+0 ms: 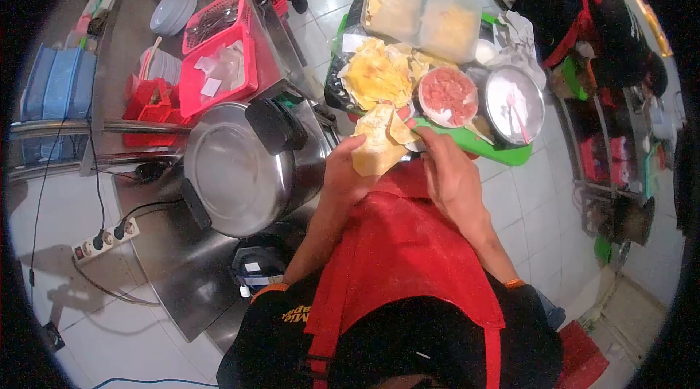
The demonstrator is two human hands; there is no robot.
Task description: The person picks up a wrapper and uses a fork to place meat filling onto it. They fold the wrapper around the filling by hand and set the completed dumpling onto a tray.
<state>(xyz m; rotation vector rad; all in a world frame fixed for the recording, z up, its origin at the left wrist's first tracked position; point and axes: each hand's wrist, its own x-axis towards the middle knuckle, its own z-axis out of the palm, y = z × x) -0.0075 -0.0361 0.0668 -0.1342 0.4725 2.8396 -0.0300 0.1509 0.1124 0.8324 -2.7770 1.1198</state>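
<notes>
My left hand point(348, 169) grips a pale yellow dough wrapper point(375, 145) from its left side, thumb on top. My right hand point(448, 163) is closed at the wrapper's right side, its fingers at a folded-over corner. What lies under the wrapper is hidden. Just beyond my hands is a loose pile of yellow wrappers point(375, 77). Right of the pile stands a round tub of pink minced meat point(448, 94). Next to it, a metal bowl point(539, 108) holds something white and a pink-handled spoon point(518, 119).
A green tray point(503, 151) lies under the food. Two plastic containers point(450, 24) stand behind. To my left are a big steel pot point(237, 170), pink baskets point(251, 68) and a power strip point(106, 239). Another person in a red-strapped apron point(565, 32) bends over at the right.
</notes>
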